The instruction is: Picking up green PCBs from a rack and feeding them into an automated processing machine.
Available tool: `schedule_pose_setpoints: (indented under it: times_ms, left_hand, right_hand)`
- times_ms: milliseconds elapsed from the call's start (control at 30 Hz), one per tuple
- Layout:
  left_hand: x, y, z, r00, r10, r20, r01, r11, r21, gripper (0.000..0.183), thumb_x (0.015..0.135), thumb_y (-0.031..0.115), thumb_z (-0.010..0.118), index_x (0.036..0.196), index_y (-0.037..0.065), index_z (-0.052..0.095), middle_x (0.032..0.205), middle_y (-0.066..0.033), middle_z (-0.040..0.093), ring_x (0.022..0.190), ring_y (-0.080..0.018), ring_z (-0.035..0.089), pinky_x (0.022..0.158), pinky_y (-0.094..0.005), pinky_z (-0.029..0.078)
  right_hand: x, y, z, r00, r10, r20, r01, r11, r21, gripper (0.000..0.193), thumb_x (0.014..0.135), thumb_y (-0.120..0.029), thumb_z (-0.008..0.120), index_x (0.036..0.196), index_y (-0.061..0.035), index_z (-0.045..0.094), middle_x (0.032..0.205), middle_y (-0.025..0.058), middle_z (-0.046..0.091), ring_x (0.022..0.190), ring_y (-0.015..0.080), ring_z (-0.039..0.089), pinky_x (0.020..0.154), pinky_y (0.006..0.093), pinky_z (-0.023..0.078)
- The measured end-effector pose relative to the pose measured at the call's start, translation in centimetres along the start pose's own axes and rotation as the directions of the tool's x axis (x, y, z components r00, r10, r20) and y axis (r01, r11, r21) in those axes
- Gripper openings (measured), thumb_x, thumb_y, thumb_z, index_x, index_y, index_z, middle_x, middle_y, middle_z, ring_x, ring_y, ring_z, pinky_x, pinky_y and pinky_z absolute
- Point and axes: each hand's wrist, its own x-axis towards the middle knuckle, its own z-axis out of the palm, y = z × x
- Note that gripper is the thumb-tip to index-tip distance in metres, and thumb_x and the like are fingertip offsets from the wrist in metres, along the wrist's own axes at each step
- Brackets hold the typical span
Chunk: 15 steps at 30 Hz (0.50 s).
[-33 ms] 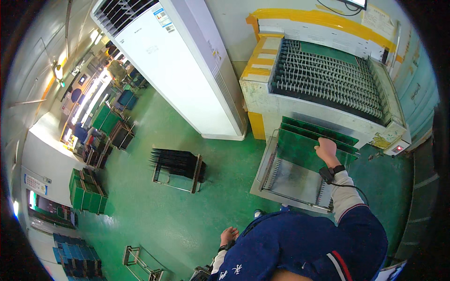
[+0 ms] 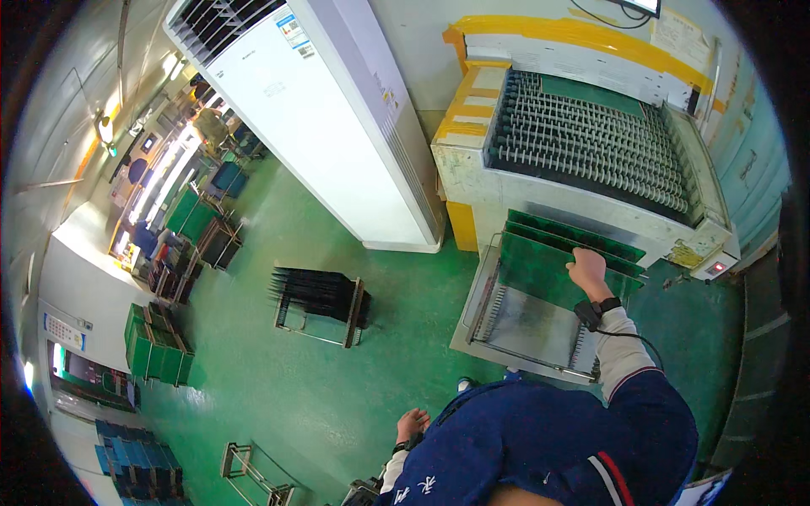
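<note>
My right hand is closed on the top edge of a green circuit board. The board stands upright in a metal rack at the front of a white and yellow conveyor machine. More green boards stand behind it in the same rack. A black wrist strap with a cord sits on my right wrist. My left hand hangs by my side over the green floor, fingers loose and holding nothing.
The machine's top carries rows of grey pins. A tall white air-conditioning unit stands left of it. A black rack trolley stands on the floor, with green crates, blue crates and a metal frame further left.
</note>
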Motion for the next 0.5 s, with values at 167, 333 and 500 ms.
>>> schedule_pose_setpoints:
  times_ms: [167, 333, 500]
  left_hand:
    - [0.22, -0.01, 0.03, 1.0, -0.018, -0.005, 0.018, 1.0, -0.015, 0.029, 0.09, 0.012, 0.053, 0.115, -0.003, 0.047, 0.103, -0.0186, 0.058, 0.082, -0.0307, 0.06, 0.062, -0.0402, 0.052]
    - [0.43, -0.24, -0.27, 1.0, -0.018, 0.007, 0.018, 1.0, -0.018, 0.027, 0.09, 0.012, 0.053, 0.113, -0.002, 0.048, 0.104, -0.0188, 0.059, 0.083, -0.0312, 0.061, 0.064, -0.0409, 0.053]
    - [0.67, -0.63, -0.56, 1.0, -0.006, 0.003, 0.007, 1.0, -0.016, 0.028, 0.09, 0.013, 0.054, 0.113, -0.002, 0.048, 0.104, -0.0189, 0.059, 0.085, -0.0316, 0.061, 0.065, -0.0412, 0.053]
  right_hand:
    - [0.02, 0.07, 0.23, 1.0, 0.001, -0.006, -0.001, 1.0, 0.002, 0.027, 0.071, -0.025, 0.072, 0.083, -0.0035, 0.061, 0.08, 0.0175, 0.063, 0.081, 0.0366, 0.061, 0.067, 0.0467, 0.046]
    - [0.06, 0.15, 0.23, 1.0, -0.001, 0.001, 0.001, 1.0, -0.004, 0.028, 0.071, -0.025, 0.072, 0.082, -0.0031, 0.061, 0.08, 0.0179, 0.063, 0.08, 0.0366, 0.061, 0.067, 0.0469, 0.046]
    - [0.1, 0.07, 0.03, 1.0, -0.014, 0.0, 0.014, 1.0, -0.017, 0.028, 0.07, -0.026, 0.072, 0.082, -0.0032, 0.06, 0.08, 0.018, 0.063, 0.08, 0.0371, 0.061, 0.067, 0.0471, 0.046]
